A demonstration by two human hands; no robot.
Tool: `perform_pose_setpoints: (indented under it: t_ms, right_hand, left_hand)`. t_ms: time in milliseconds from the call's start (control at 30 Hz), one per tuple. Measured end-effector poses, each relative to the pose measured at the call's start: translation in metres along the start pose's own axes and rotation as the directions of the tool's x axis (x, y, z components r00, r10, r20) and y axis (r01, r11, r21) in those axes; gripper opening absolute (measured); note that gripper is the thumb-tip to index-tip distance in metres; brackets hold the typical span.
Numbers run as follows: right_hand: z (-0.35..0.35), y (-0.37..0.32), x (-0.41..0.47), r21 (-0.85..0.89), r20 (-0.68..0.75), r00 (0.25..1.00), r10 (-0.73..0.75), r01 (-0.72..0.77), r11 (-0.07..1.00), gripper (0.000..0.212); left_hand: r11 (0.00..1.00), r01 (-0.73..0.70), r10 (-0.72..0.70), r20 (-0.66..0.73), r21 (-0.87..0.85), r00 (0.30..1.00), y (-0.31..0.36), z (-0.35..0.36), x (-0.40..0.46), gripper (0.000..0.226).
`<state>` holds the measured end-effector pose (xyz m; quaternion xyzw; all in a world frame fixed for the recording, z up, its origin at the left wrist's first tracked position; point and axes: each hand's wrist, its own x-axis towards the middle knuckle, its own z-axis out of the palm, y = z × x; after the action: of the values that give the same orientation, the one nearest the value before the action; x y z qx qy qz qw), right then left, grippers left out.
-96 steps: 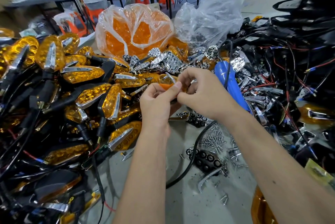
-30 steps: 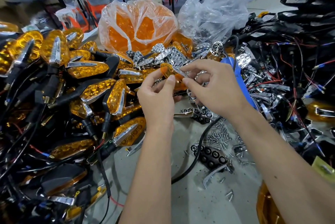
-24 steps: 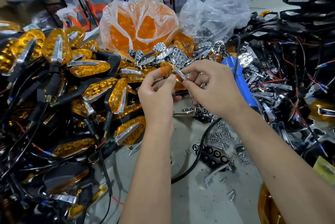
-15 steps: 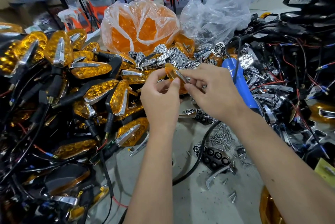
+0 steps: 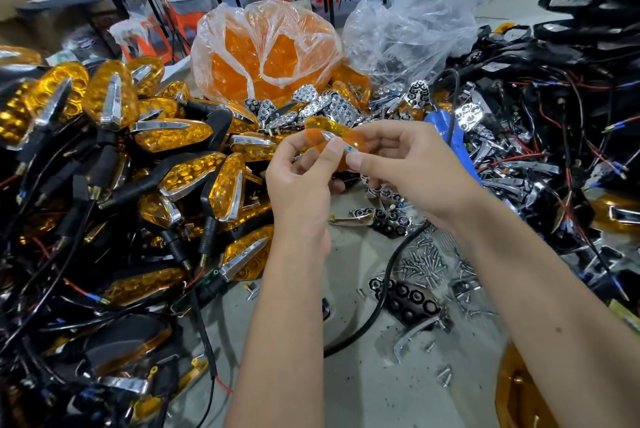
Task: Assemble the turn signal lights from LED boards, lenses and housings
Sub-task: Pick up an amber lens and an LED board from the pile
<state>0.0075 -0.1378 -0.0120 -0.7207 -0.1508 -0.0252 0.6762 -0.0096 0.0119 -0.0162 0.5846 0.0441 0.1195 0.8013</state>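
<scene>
An orange lens point(image 5: 355, 140) with a chrome trim strip point(image 5: 337, 143) across it is held up between both hands above the table's middle. My left hand point(image 5: 301, 181) pinches its left side with thumb and fingers. My right hand point(image 5: 412, 164) pinches its right end, thumb against the trim. Finished turn signal lights point(image 5: 180, 178), amber with black stems and wires, are piled at the left. Chrome reflector pieces point(image 5: 329, 105) lie in a heap behind the hands.
A plastic bag of orange lenses point(image 5: 266, 53) and a clear bag point(image 5: 412, 32) stand at the back. A blue electric screwdriver point(image 5: 450, 129) with a black cable point(image 5: 384, 296) lies right of my hands. Loose screws point(image 5: 422, 263), a black reflector point(image 5: 405, 299) and wired housings point(image 5: 571, 136) crowd the right.
Both hands have lifted the orange lens slightly and turned it, so the chrome trim now shows on top. The grips have shifted a little; the piles have not moved.
</scene>
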Motion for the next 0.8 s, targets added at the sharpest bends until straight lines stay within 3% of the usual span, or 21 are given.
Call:
perform_pose_setpoints:
  t_ms: [367, 533, 633, 700, 800]
  right_hand:
    - [-0.001, -0.005, -0.001, -0.041, -0.013, 0.998, -0.068, 0.067, 0.997, 0.021]
    - [-0.014, -0.013, -0.003, 0.077, 0.12, 0.992, 0.049, -0.059, 0.995, 0.029]
    - [-0.021, -0.02, -0.006, 0.099, 0.183, 0.981, 0.069, -0.088, 0.991, 0.018]
    - [-0.023, -0.026, -0.007, 0.037, 0.187, 0.982, 0.038, -0.046, 0.998, 0.018]
    - [-0.022, -0.037, -0.008, -0.145, 0.394, 0.914, 0.101, -0.046, 0.988, 0.021]
  left_hand:
    - [0.996, -0.077, 0.079, 0.053, -0.035, 0.995, 0.003, 0.002, -0.002, 0.016]
    - [0.998, -0.063, 0.059, 0.163, 0.02, 0.985, 0.008, -0.003, -0.003, 0.013]
    - [0.991, -0.081, 0.053, 0.244, 0.103, 0.968, 0.011, -0.013, -0.001, 0.007]
    - [0.98, -0.075, 0.042, 0.18, 0.183, 0.983, 0.011, -0.016, 0.001, 0.015]
    - [0.985, -0.02, 0.017, 0.019, 0.169, 1.0, 0.011, -0.016, 0.005, 0.033]
